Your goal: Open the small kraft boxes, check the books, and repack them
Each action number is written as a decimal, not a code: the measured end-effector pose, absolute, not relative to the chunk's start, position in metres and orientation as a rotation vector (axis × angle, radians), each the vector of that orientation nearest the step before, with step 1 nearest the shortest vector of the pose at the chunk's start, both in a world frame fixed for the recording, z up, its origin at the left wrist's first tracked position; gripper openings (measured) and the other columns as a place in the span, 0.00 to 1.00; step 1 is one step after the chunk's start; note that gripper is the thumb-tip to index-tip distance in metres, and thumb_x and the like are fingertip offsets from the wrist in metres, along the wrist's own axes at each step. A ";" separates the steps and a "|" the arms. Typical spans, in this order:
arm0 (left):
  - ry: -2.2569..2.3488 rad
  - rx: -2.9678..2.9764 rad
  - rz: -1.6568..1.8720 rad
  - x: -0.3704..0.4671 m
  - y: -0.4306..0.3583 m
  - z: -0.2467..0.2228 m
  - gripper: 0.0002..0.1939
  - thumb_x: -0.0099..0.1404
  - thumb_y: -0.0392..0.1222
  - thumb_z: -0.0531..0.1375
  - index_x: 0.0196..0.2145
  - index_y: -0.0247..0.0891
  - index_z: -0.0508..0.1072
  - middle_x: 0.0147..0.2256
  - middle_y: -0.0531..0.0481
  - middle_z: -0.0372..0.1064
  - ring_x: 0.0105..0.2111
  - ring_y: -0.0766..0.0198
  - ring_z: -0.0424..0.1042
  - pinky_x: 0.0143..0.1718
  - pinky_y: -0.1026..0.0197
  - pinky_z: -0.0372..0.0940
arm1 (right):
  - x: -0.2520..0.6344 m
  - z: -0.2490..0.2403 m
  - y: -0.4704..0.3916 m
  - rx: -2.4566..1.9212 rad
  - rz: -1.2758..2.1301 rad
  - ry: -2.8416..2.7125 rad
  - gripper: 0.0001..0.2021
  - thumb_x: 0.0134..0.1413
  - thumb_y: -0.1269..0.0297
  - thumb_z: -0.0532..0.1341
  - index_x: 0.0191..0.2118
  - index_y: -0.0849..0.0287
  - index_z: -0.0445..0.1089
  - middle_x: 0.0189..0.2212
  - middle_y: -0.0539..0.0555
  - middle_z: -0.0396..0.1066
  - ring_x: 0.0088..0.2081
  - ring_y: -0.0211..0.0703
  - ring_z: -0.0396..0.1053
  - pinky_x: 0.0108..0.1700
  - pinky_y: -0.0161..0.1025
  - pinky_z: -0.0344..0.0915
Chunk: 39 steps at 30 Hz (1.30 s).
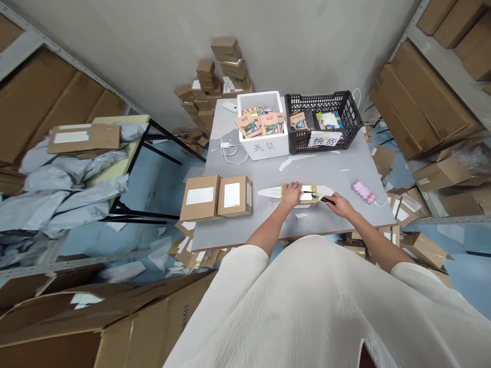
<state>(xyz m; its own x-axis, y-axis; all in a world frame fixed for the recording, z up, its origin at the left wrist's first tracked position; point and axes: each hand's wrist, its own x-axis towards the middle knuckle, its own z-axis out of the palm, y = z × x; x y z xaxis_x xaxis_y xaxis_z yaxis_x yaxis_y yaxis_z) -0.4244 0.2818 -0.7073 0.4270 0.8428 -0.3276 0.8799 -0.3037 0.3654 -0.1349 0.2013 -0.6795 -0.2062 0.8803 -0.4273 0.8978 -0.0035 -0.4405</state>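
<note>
A small cardboard box [311, 189] with a white label lies on the grey table in front of me. My left hand [291, 194] is over its left end, with the fingers reaching to the far edge and holding it down. In my right hand [340, 205] is a yellow-and-black utility knife [325, 199]. Its blade points left and lies over the top of the box, at the label. Whether the blade has cut in cannot be made out.
Two labelled cartons [201, 198] stand on the table's left. Behind are a white foam box [265, 149] of colourful packets and a black crate [318, 145] with books. A blurred pink object [362, 190] with a cable lies right. Cardboard boxes [230, 66] are stacked by the wall.
</note>
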 end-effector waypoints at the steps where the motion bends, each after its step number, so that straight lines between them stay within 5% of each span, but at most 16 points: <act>1: 1.453 2.199 -0.104 -0.424 0.282 -0.708 0.25 0.82 0.43 0.50 0.72 0.45 0.68 0.71 0.39 0.67 0.72 0.46 0.62 0.72 0.42 0.55 | -0.136 -0.681 0.202 1.974 -1.009 2.197 0.22 0.76 0.55 0.58 0.69 0.46 0.75 0.55 0.60 0.76 0.51 0.54 0.77 0.49 0.42 0.72; 7: 1.462 2.206 -0.116 -0.423 0.282 -0.710 0.27 0.82 0.43 0.48 0.74 0.45 0.65 0.73 0.39 0.65 0.73 0.47 0.60 0.74 0.41 0.54 | -0.147 -0.691 0.205 2.054 -0.938 2.201 0.24 0.77 0.55 0.55 0.71 0.48 0.73 0.58 0.61 0.75 0.49 0.53 0.76 0.47 0.43 0.72; 17: 1.546 2.188 -0.006 -0.420 0.258 -0.715 0.31 0.81 0.42 0.47 0.77 0.44 0.61 0.75 0.39 0.62 0.78 0.46 0.55 0.78 0.36 0.47 | -0.126 -0.698 0.203 1.995 -0.858 2.299 0.26 0.75 0.56 0.54 0.71 0.51 0.73 0.57 0.63 0.77 0.56 0.60 0.73 0.57 0.51 0.70; 33: 1.505 2.159 0.004 -0.423 0.250 -0.715 0.30 0.82 0.43 0.46 0.77 0.41 0.62 0.77 0.38 0.58 0.80 0.51 0.50 0.80 0.40 0.40 | -0.109 -0.700 0.227 2.104 -0.879 2.203 0.25 0.69 0.59 0.59 0.68 0.53 0.75 0.60 0.64 0.76 0.58 0.64 0.71 0.61 0.57 0.65; 39: 1.519 2.140 0.019 -0.432 0.243 -0.705 0.34 0.78 0.52 0.55 0.77 0.40 0.61 0.80 0.37 0.49 0.82 0.47 0.42 0.81 0.37 0.36 | -0.105 -0.705 0.236 2.267 -0.972 2.111 0.24 0.70 0.56 0.59 0.66 0.56 0.74 0.57 0.65 0.76 0.57 0.62 0.72 0.58 0.53 0.69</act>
